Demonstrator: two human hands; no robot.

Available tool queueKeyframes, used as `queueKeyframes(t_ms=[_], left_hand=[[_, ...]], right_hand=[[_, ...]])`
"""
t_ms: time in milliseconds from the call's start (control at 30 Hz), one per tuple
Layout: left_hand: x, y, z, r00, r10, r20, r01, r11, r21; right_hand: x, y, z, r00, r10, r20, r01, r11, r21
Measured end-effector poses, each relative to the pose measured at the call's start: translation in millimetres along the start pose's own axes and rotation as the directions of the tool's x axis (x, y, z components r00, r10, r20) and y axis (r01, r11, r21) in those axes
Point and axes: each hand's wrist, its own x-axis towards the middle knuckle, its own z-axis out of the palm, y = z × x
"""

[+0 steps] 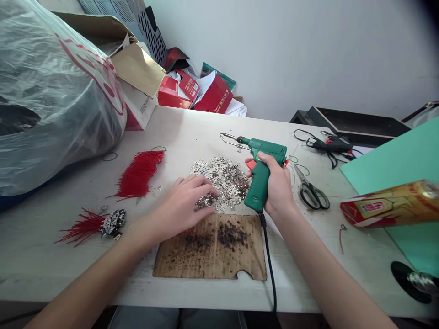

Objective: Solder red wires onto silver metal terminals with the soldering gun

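Note:
My right hand [274, 183] is wrapped around the grip of a green soldering gun [262, 171] with an orange trigger. Its metal tip and bent feed tube point left, above a heap of small silver metal terminals [226, 178]. At the heap's near left edge, my left hand [190, 201] has curled fingers, with thumb and fingertips apart and terminals showing between them. Below lies a scorched cardboard piece [209, 265], with a short red wire [188, 233] near my left palm. Red wires [139, 176] lie in a bunch at left; nearer is a bundle of red wires with terminals attached [113, 224].
A large plastic bag [58, 91] and boxes [212, 93] stand at back left. Right of the gun are scissors [313, 194], a black-cabled tool [336, 144] and a lying drink can [391, 203]. The gun's cord [269, 260] runs over the table's front edge.

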Motion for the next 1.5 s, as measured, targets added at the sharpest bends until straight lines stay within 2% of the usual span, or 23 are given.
queueKeyframes(t_ms=[467,933,1267,1500], left_hand=[[-4.1,1.8,-1.8,0.999,0.044,-0.018,-0.044,0.999,-0.005],[-2.0,-0.8,-1.0,0.999,0.026,-0.020,-0.026,1.000,0.016],[1.8,1.6,-1.9,0.992,-0.039,-0.118,0.037,0.999,-0.014],[0.0,2.8,2.4,0.997,0.070,-0.044,-0.070,0.997,-0.014]], right_hand=[[2.0,1.2,-2.9,1.000,-0.009,0.010,0.010,1.000,-0.015],[2.0,3.0,-3.1,1.000,-0.014,0.014,0.015,0.999,-0.038],[1.1,1.0,-1.4,1.000,-0.004,0.018,0.004,1.000,-0.019],[-0.4,1.8,-0.8,1.000,0.004,0.019,-0.004,1.000,0.001]])
